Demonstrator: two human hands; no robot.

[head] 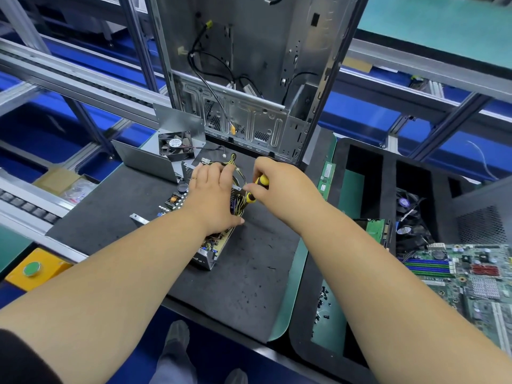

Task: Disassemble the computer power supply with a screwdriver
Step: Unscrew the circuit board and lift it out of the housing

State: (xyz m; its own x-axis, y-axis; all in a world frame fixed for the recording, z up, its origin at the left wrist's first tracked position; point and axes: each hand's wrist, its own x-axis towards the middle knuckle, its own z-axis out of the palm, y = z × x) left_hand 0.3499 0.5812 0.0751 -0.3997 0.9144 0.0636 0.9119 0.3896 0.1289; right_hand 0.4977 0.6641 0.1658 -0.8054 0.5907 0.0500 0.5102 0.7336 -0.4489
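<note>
The opened power supply (206,256) lies on a dark foam mat (249,259), its circuit board and coils exposed. My left hand (210,195) rests flat on top of it, fingers spread over the yellow and black cable bundle (232,159). My right hand (279,187) grips a yellow and black screwdriver (257,189), its tip pointing down at the supply's right edge. The tip itself is hidden behind the handle and cables. The removed metal cover (146,159) and a black fan (176,145) lie just behind the supply.
An empty computer case (249,79) stands upright at the back of the mat. A black tray (388,189) on the right holds fans, a drive and a memory stick. A motherboard (471,278) lies at far right. Loose screws (324,297) lie near it. A yellow box with a green button (32,268) sits left.
</note>
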